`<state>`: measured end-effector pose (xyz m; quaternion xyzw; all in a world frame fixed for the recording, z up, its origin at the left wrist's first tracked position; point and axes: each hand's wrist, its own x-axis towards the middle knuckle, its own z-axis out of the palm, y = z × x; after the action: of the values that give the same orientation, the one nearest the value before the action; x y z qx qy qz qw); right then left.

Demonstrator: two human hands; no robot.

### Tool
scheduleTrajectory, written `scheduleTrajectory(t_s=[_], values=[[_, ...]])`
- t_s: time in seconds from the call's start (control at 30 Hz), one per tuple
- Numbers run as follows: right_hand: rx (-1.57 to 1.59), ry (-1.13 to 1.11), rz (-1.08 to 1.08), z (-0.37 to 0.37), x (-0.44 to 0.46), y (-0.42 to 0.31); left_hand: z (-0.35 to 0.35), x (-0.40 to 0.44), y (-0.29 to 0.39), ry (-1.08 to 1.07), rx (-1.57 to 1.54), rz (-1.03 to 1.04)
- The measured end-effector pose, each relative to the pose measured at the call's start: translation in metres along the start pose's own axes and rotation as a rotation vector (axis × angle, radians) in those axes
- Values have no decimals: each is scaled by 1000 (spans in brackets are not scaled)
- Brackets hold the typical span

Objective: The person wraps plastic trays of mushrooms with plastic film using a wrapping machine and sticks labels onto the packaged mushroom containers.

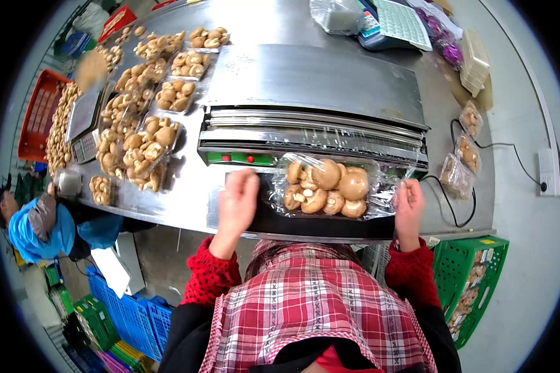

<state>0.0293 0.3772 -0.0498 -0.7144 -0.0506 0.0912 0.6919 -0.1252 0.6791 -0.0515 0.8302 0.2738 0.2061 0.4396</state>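
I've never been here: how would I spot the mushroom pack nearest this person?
On the steel table sits a wide metal machine. Just before it, between the left hand and right hand, lies the mushroom pack, alone, unlike the packs grouped at either side.

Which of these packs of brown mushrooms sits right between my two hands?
The mushroom pack directly in front of the wrapping machine, between your left hand and right hand; the others lie off left or right.

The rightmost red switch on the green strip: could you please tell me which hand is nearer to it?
Left. The left hand is just on the person's side of the red switch; the right hand is farther off, past the right end of the mushrooms.
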Motion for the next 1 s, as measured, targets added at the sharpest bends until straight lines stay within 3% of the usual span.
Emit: scheduleTrajectory(t_s=[0.03,0.13,0.23,0.3,0.37,0.47,0.5,0.57,0.6,0.63,0.7,0.77,0.8,0.83,0.9,1.0], values=[[-7,8,35,-7,0,6,5,0,-2,-46,22,186],[-35,-13,52,-13,-2,13,8,-2,-3,-146,-133,280],[-21,3,27,-16,0,11,3,-11,-4,-53,-223,51],[-60,19,59,-18,-3,11,1,-15,-15,159,-323,-31],[-72,37,53,-11,-7,9,6,-20,-22,161,-397,-37],[16,-15,74,-1,-2,8,10,-10,5,192,-907,-234],[13,-8,73,5,0,6,6,-4,7,185,-911,-235],[-22,-91,72,16,2,0,-5,6,8,136,-1212,-217],[-54,-95,53,20,3,-8,-2,10,16,312,-1052,-280],[-56,-94,59,16,2,-7,-4,9,4,363,-972,-187],[-50,-50,15,8,4,-5,-9,5,-11,303,-618,-182],[-56,-51,50,5,-1,-1,-1,-9,-18,-121,-344,-49],[-41,-47,84,7,-2,1,6,-11,-6,-158,-619,-174],[-27,-41,115,11,-1,0,15,-9,3,-5,-728,-143],[9,-3,137,14,-1,-7,15,-10,4,195,-901,-332],[15,-66,203,-9,-5,-9,-10,-27,26,338,-907,-453]])
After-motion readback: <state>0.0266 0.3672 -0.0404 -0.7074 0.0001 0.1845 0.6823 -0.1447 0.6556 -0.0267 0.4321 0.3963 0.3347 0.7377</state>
